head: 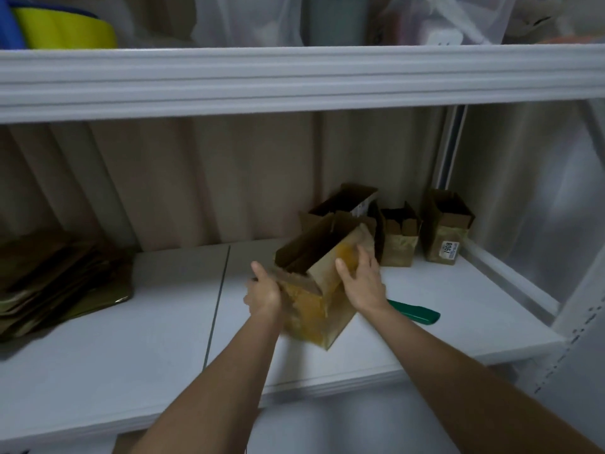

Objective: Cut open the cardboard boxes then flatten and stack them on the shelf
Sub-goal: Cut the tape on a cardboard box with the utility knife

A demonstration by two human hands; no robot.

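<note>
Two bare arms reach out from the bottom toward a big white shelf (131,339). On the shelf's left side sits a pile of flat boxes (55,283). In the middle, an open cardboard box (314,290) is tipped over to one side. The left hand (263,291) grips its left flap, fingers curled around the edge. The right hand (361,280) presses flat on its right side, fingers straight. Three more open boxes (401,237) stand behind it, near the back corner. A green cutter (415,312) lies on the shelf just beside the right wrist.
</note>
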